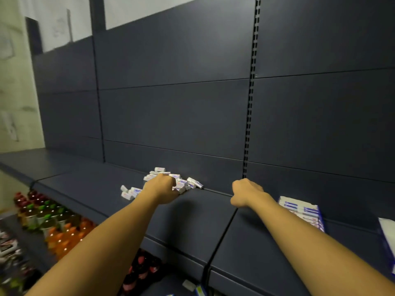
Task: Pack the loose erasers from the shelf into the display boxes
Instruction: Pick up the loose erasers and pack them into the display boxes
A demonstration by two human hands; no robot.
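A heap of loose white erasers [192, 183] with blue and red print lies on the dark shelf [198, 216] against the back panel. My left hand [163, 188] sits in the heap with curled fingers closed over some erasers. A few more erasers [129, 192] lie left of my wrist. My right hand [245, 192] hovers over the shelf to the right with fingers curled; what it holds, if anything, is hidden. A display box [303, 210] filled with erasers stands at the right, behind my right forearm. A second box [388, 238] is cut off at the right edge.
Dark slotted back panels [249, 129] rise behind the shelf. Bottles of orange, green and red drinks [55, 221] fill the lower shelf at left. A loose eraser [189, 284] and a small box lie lower down, below the shelf edge.
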